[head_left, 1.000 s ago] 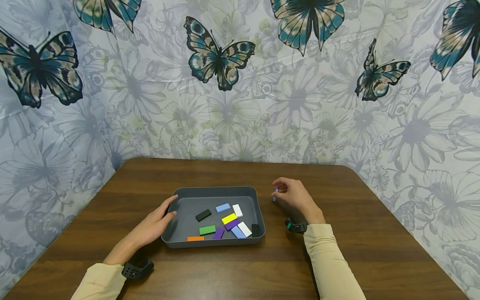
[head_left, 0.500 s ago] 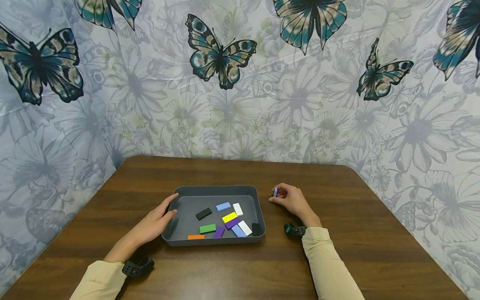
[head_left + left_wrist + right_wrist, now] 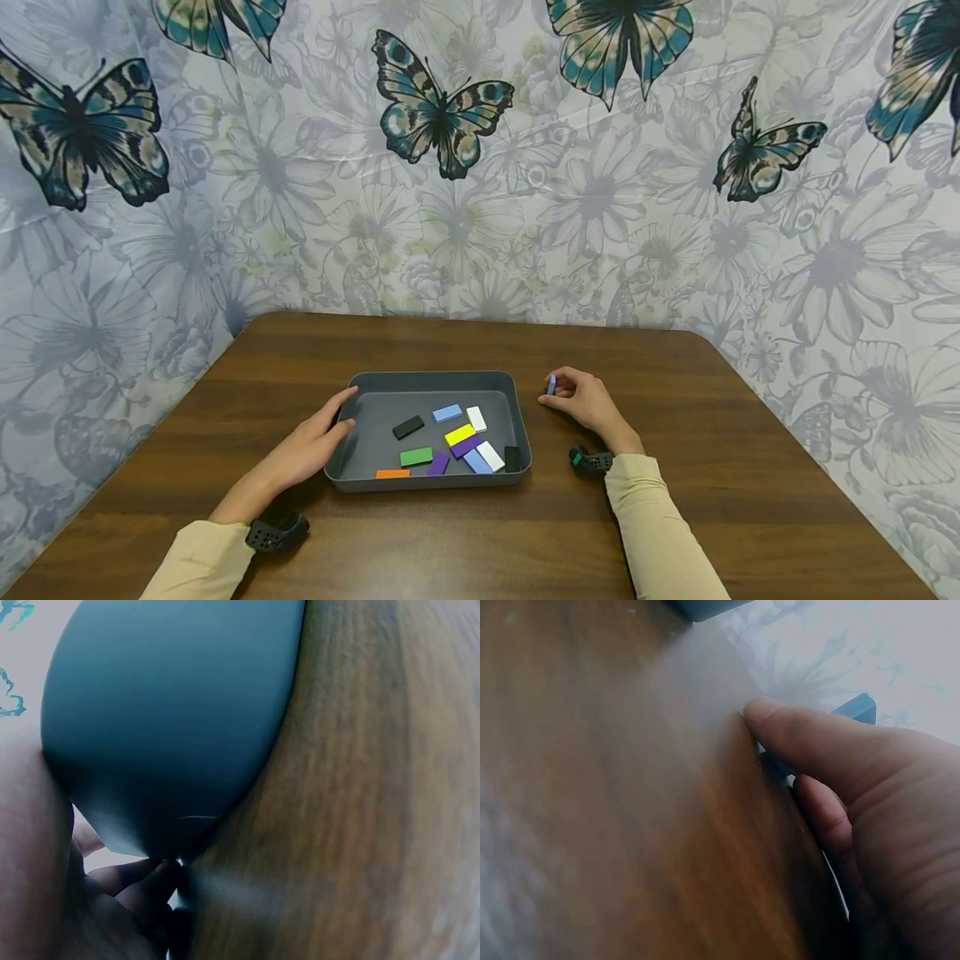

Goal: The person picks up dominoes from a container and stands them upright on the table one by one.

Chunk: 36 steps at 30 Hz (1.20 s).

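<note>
Turned since a second ago, the right hand [image 3: 588, 403] pinches a small light-blue rectangular block [image 3: 552, 384] between thumb and fingers, over the brown wood-grained table [image 3: 480, 542], right of a dark grey rectangular tray [image 3: 375, 429] of multicoloured blocks [image 3: 416, 457]; the left hand [image 3: 307, 450] grips the tray's left rim, thumb over it

You are seeing no readable text, number or sign in any frame, though blur is perhaps limiting the wrist views.
</note>
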{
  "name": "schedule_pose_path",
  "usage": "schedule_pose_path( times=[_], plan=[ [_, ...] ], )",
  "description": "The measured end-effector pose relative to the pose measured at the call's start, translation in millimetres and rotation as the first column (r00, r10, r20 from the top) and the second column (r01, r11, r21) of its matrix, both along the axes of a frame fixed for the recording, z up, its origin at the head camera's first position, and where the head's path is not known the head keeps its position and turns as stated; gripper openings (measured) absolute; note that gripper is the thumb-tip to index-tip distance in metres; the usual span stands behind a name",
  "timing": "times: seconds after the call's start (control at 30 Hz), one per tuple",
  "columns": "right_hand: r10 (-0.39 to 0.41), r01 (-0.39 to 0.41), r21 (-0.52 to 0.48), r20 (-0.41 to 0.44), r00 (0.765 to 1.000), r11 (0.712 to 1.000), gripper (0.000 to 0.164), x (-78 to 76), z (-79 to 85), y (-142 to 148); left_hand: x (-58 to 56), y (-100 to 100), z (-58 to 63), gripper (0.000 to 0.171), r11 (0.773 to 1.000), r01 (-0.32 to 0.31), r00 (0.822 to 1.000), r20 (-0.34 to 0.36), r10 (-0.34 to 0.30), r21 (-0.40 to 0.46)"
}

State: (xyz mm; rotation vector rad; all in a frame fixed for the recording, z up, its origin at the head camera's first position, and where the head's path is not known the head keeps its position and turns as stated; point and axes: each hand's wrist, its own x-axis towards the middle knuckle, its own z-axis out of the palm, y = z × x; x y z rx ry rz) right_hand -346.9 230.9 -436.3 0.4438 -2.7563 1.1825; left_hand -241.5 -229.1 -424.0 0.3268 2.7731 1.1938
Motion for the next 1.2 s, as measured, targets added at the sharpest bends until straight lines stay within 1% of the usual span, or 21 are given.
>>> schedule_pose_path(
  times=[0.1, 0.23, 0.33, 0.43, 0.57, 0.73, 0.83, 0.9, 1.03, 1.13, 1.2],
  plan=[
    [0.011, -0.011, -0.004, -0.001, 1.000, 1.000, 0.042, -0.7, -1.1, 1.8, 0.3, 0.7, 0.8, 0.064, 1.000, -0.003, 1.000, 0.005, 0.003, -0.003],
    [0.033, -0.033, -0.006, -0.013, 0.999, 0.999, 0.057, -1.1, 2.5, 3.3, 1.4, 1.5, 1.5, 0.065, 1.000, -0.008, 1.000, 0.006, 0.008, -0.012],
    [0.039, -0.039, 0.001, -0.047, 0.998, 0.999, 0.066, -1.0, 10.2, 3.5, 2.2, 2.1, 1.3, 0.065, 1.000, -0.016, 1.000, 0.010, 0.016, -0.015],
    [0.039, -0.039, 0.002, -0.102, 0.994, 0.999, 0.068, 0.1, 21.8, 2.1, 3.0, 2.4, 1.3, 0.065, 1.000, -0.015, 1.000, 0.012, 0.015, -0.014],
    [0.041, -0.042, -0.001, -0.193, 0.980, 0.999, 0.062, 3.5, 39.0, -0.7, 3.3, 2.6, 1.6, 0.065, 1.000, -0.011, 1.000, 0.014, 0.012, -0.007],
    [0.064, -0.060, 0.024, -0.318, 0.946, 0.998, 0.051, 8.2, 56.9, -5.7, 3.8, 3.9, 3.2, 0.064, 1.000, -0.006, 1.000, 0.012, 0.006, -0.006],
    [0.097, -0.085, 0.050, -0.357, 0.929, 0.995, 0.046, 11.4, 66.3, -12.3, 3.9, 3.9, 3.2, 0.064, 1.000, -0.006, 1.000, 0.010, 0.006, -0.005],
    [0.122, -0.106, 0.064, -0.364, 0.923, 0.992, 0.043, 14.8, 72.3, -18.2, 3.9, 4.0, 3.2, 0.064, 1.000, -0.006, 1.000, 0.010, 0.006, -0.006],
    [0.188, -0.166, 0.091, -0.351, 0.917, 0.982, 0.040, 22.1, 80.9, -31.1, 3.8, 4.0, 3.3, 0.064, 1.000, -0.006, 1.000, 0.006, 0.006, -0.009],
    [0.243, -0.218, 0.113, -0.332, 0.911, 0.969, 0.039, 26.2, 83.7, -40.2, 3.9, 4.1, 3.2, 0.064, 1.000, -0.008, 1.000, 0.002, 0.008, -0.010],
    [0.268, -0.237, 0.133, -0.314, 0.911, 0.962, 0.038, 27.7, 84.0, -45.1, 4.1, 4.1, 3.0, 0.063, 1.000, -0.008, 1.000, -0.001, 0.008, -0.008]
  ],
)
